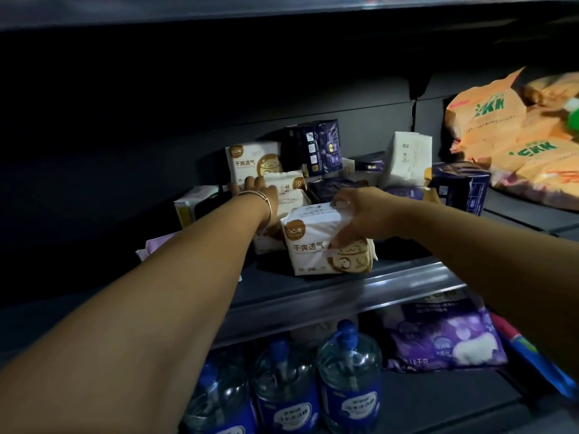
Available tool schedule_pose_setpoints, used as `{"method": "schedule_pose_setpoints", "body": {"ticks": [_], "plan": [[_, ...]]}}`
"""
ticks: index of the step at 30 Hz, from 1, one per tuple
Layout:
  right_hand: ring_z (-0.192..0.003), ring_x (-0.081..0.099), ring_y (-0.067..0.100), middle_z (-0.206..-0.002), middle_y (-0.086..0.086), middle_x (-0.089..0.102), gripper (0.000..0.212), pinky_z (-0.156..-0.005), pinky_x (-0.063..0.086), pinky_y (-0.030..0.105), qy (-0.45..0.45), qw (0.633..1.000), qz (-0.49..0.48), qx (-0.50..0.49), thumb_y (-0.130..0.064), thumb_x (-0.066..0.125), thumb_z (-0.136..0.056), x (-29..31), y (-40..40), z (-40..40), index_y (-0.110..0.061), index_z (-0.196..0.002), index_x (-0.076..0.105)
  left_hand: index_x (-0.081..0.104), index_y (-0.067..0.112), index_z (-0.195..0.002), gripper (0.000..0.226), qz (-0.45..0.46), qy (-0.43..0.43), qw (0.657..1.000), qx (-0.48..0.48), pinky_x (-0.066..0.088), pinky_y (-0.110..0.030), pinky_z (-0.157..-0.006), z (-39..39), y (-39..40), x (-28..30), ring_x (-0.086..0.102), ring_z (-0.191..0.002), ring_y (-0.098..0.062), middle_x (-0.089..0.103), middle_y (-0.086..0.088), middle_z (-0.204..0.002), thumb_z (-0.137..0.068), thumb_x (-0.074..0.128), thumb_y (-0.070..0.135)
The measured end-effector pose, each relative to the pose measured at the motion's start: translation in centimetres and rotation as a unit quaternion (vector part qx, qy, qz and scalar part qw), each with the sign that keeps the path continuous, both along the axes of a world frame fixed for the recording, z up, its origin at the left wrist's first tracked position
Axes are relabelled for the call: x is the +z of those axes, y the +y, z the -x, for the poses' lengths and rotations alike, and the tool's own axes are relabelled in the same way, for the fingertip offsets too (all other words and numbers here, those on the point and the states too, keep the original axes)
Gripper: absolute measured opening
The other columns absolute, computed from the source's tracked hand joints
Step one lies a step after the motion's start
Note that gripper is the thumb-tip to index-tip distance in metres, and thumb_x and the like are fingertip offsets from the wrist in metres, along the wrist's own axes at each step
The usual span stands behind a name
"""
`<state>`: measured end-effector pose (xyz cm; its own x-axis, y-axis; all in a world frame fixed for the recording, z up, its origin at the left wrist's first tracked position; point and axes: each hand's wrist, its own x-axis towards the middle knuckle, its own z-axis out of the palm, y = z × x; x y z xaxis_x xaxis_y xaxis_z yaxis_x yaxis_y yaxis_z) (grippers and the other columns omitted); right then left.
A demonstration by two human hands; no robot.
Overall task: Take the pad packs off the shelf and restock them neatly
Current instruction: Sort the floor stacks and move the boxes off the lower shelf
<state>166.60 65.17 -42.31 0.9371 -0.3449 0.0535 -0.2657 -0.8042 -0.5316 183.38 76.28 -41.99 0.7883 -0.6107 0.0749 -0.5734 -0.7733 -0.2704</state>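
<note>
Several white pad packs with brown cat prints lie on the dark shelf (313, 289). My right hand (360, 214) grips the front white pad pack (310, 242) by its right end, thumb on the front face. My left hand (257, 192), a bangle at the wrist, reaches further back with its fingers on a tilted white pack (283, 181). Behind that one stands an upright white pack (250, 161). Dark blue pad packs (316, 145) stand at the back, and another white pack (407, 158) leans at the right.
Orange bags (507, 136) are piled on the shelf at the right. Blue boxes (460, 186) sit beside them. Below the shelf edge stand large water bottles (347, 368) and a purple bag (445, 336). A pink packet (156, 244) lies at the left.
</note>
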Motion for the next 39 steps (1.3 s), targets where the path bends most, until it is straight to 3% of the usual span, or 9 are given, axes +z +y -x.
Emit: {"method": "schedule_pose_setpoints", "body": {"ticks": [4, 9, 14, 19, 24, 28, 33, 39], "plan": [[-0.098, 0.05, 0.019, -0.128, 0.008, 0.05, 0.069, -0.077, 0.046, 0.026, -0.003, 1.0, -0.009, 0.003, -0.017, 0.078, -0.073, 0.0, 0.0, 0.2, -0.015, -0.133, 0.042, 0.018, 0.006, -0.145, 0.088, 0.084, 0.047, 0.995, -0.003, 0.036, -0.045, -0.107, 0.7, -0.1, -0.2, 0.039, -0.129, -0.035, 0.035, -0.018, -0.143, -0.078, 0.072, 0.025], [-0.108, 0.055, 0.026, -0.129, 0.009, 0.05, 0.07, -0.088, 0.052, 0.034, -0.048, 0.999, -0.016, -0.011, -0.011, 0.079, -0.071, 1.0, 1.1, 1.8, -0.015, -0.131, 0.044, 0.018, 0.013, -0.143, 0.092, 0.122, -0.04, 0.991, -0.024, 0.021, -0.046, -0.11, 2.5, 1.5, 1.9, 0.022, -0.135, -0.033, 0.025, -0.015, -0.143, -0.075, 0.069, 0.048], [-0.086, 0.053, 0.016, -0.112, 0.003, 0.052, 0.069, -0.061, 0.044, 0.017, -0.067, 0.998, -0.013, 0.001, -0.009, 0.079, -0.07, 2.6, 3.7, 5.1, -0.016, -0.13, 0.044, 0.025, 0.008, -0.141, 0.085, 0.138, -0.1, 0.985, -0.034, 0.025, -0.047, -0.107, 6.2, 4.1, 4.8, 0.029, -0.132, -0.033, 0.031, -0.016, -0.142, -0.078, 0.066, 0.048], [-0.097, 0.054, 0.022, -0.112, 0.004, 0.054, 0.07, -0.08, 0.047, 0.031, -0.083, 0.996, 0.0, 0.013, -0.013, 0.084, -0.064, 2.6, 6.2, 9.5, -0.013, -0.124, 0.049, 0.03, 0.008, -0.136, 0.082, 0.154, -0.112, 0.98, -0.051, 0.029, -0.044, -0.101, 10.9, 7.7, 5.1, 0.037, -0.125, -0.033, 0.039, -0.017, -0.135, -0.075, 0.067, 0.048], [-0.096, 0.052, 0.022, -0.111, 0.005, 0.054, 0.061, -0.083, 0.047, 0.035, -0.032, 0.999, -0.002, 0.042, -0.013, 0.082, -0.066, -0.2, 8.3, 14.3, -0.013, -0.119, 0.05, 0.027, 0.013, -0.139, 0.098, 0.151, -0.07, 0.983, -0.075, 0.029, -0.045, -0.1, 16.0, 11.9, 3.1, 0.038, -0.122, -0.033, 0.04, -0.014, -0.134, -0.063, 0.075, 0.053], [-0.098, 0.057, 0.025, -0.11, 0.006, 0.057, 0.062, -0.085, 0.051, 0.039, 0.021, 0.998, -0.022, 0.052, -0.012, 0.082, -0.065, -3.7, 9.1, 17.7, -0.014, -0.118, 0.052, 0.032, 0.013, -0.132, 0.093, 0.126, -0.03, 0.989, -0.072, 0.031, -0.046, -0.097, 19.5, 14.3, 0.0, 0.04, -0.118, -0.033, 0.042, -0.014, -0.13, -0.059, 0.079, 0.048], [-0.094, 0.055, 0.025, -0.108, 0.007, 0.055, 0.056, -0.068, 0.047, 0.031, 0.074, 0.996, -0.022, 0.051, -0.009, 0.08, -0.066, -8.2, 8.5, 21.2, -0.018, -0.111, 0.048, 0.036, 0.012, -0.128, 0.088, 0.108, 0.02, 0.992, -0.061, 0.034, -0.044, -0.094, 23.8, 15.2, -4.6, 0.043, -0.115, -0.032, 0.043, -0.012, -0.126, -0.059, 0.08, 0.044], [-0.093, 0.053, 0.022, -0.106, 0.004, 0.056, 0.047, -0.065, 0.041, 0.026, 0.153, 0.987, 0.022, 0.032, -0.014, 0.08, -0.068, -12.4, 6.8, 24.3, -0.019, -0.105, 0.052, 0.035, 0.01, -0.127, 0.088, 0.072, 0.102, 0.991, -0.047, 0.042, -0.047, -0.095, 26.6, 13.2, -10.1, 0.044, -0.114, -0.033, 0.044, -0.014, -0.126, -0.058, 0.082, 0.04]]}}
